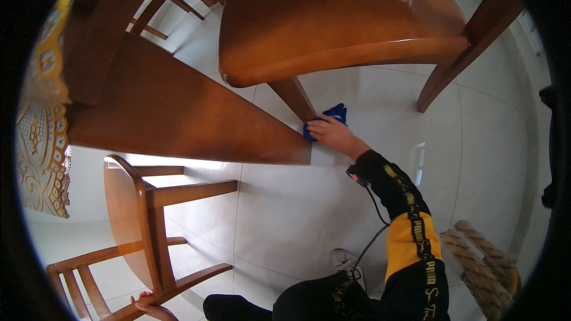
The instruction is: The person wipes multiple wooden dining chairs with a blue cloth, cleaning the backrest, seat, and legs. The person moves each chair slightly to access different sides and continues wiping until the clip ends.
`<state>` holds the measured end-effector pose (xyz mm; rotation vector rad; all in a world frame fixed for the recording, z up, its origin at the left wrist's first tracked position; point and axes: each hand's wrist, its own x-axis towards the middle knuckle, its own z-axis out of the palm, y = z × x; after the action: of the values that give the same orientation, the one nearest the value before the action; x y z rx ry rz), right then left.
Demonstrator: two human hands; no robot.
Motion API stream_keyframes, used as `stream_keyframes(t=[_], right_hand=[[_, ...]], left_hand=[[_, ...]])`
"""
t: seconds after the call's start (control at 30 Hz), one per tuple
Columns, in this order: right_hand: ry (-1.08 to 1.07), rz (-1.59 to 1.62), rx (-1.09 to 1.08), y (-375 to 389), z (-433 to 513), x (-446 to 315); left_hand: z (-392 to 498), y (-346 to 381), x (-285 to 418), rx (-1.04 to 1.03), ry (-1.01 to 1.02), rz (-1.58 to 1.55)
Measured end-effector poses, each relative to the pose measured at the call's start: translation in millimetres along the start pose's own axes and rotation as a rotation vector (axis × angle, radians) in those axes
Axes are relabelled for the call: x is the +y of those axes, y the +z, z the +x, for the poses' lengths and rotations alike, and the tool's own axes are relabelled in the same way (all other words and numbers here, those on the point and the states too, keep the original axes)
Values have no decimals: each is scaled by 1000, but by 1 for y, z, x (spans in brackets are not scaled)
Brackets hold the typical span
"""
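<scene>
My right hand [333, 134] presses a crumpled blue cloth [337, 112] against the foot of a chair's front leg [296, 98], close to the floor. Above that leg is the glossy brown seat [339, 22] of the wooden chair. Beside the hand, the corner of a broad wooden table base panel [200, 111] nearly meets the cloth. At the lower left, my left hand [156, 311] grips the back frame of a second wooden chair [127, 223], partly cut off by the picture's edge.
A lace tablecloth with gold trim [42, 156] hangs at the far left. Further wooden furniture [165, 0] stands beyond the table base. Wrapped rolls or slats [484, 267] lie on the tiled floor [285, 214] at right. A black cable [374, 232] runs from my right sleeve.
</scene>
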<state>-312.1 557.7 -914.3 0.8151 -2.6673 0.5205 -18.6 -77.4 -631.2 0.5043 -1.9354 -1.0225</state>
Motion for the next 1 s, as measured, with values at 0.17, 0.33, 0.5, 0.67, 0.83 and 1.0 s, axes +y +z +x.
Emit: stream_keyframes(t=[0.17,0.33,0.5,0.67,0.83,1.0], right_hand=[[804,892,758,-36,21,-15],[781,970,789,-33,90,-31],[947,944,832,56,68,-15],[865,914,325,73,41,22],[555,807,-75,-36,93,45],[630,918,2,-84,111,32]], left_hand=[[-6,7,14,3,10,214],[-9,1,17,-54,-87,265],[-3,-5,4,5,-67,252],[-3,-10,1,-20,-67,240],[-1,-6,4,-5,-44,232],[-2,-4,4,-31,-60,239]])
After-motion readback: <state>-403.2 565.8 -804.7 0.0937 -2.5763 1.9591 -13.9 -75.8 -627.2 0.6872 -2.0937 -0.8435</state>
